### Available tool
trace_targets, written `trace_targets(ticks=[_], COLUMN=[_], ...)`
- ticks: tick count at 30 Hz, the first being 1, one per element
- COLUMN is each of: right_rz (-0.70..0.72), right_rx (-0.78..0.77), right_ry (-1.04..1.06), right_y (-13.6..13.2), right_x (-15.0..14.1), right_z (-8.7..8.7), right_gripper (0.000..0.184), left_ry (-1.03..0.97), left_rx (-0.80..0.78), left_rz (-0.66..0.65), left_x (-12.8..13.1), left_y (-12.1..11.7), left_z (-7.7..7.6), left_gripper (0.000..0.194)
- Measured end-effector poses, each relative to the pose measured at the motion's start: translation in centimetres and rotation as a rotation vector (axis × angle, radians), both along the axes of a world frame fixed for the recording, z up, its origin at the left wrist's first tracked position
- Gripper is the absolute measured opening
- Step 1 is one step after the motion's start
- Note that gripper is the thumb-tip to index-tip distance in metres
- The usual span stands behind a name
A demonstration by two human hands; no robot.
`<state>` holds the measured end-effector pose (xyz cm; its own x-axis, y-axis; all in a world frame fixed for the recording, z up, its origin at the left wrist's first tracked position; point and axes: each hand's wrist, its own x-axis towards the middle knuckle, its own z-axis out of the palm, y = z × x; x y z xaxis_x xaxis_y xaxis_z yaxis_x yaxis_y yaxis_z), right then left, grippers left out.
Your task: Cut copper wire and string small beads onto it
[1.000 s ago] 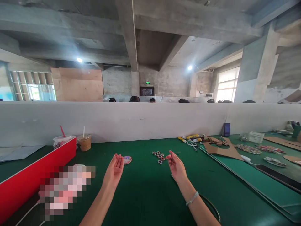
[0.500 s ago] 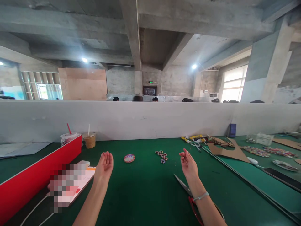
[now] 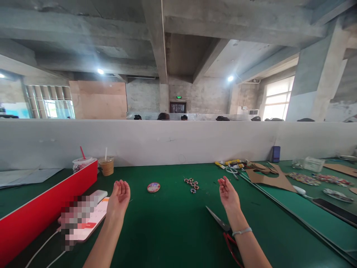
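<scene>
My left hand (image 3: 120, 194) is raised over the left side of the green table, palm turned up and fingers loosely bent, with nothing visible in it. It is nearest to a pink-screened phone (image 3: 96, 217). Held up the same way, my right hand (image 3: 229, 194) also shows nothing in its palm. Scissors (image 3: 217, 219) with red handles lie beside my right wrist, partly behind the forearm. Between the hands rest a small round patterned disc (image 3: 153, 187) and a cluster of small flower-like beaded pieces (image 3: 192, 184).
A red panel (image 3: 52, 208) and a lidded brown drink cup (image 3: 106, 166) stand at left. At right lie yellow-and-white tubes (image 3: 234, 163), cut cardboard (image 3: 272, 179) and a black phone (image 3: 334, 211). A white partition (image 3: 173, 143) runs behind the green table (image 3: 164, 238).
My hands have moved slightly apart, the left one to the left and the right one to the right. The things on the table have stayed put.
</scene>
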<state>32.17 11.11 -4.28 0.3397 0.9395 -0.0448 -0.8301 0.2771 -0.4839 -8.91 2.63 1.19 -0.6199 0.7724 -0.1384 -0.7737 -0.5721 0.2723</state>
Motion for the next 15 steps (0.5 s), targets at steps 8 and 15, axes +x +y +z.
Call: trace_targets(ticks=[8, 15], right_rz=[0.054, 0.215], right_rx=[-0.060, 0.139], right_ry=[-0.149, -0.573], right_y=[-1.0, -4.2], right_x=[-2.8, -7.3], right_z=[0.2, 1.5], right_gripper=[0.034, 0.034], left_ry=[0.168, 0.458], left_rx=[0.009, 0.099], left_rz=[-0.132, -0.386], left_x=[3.2, 8.2], left_y=[0.3, -1.0], left_z=[-0.4, 0.1], left_gripper=[0.022, 0.018])
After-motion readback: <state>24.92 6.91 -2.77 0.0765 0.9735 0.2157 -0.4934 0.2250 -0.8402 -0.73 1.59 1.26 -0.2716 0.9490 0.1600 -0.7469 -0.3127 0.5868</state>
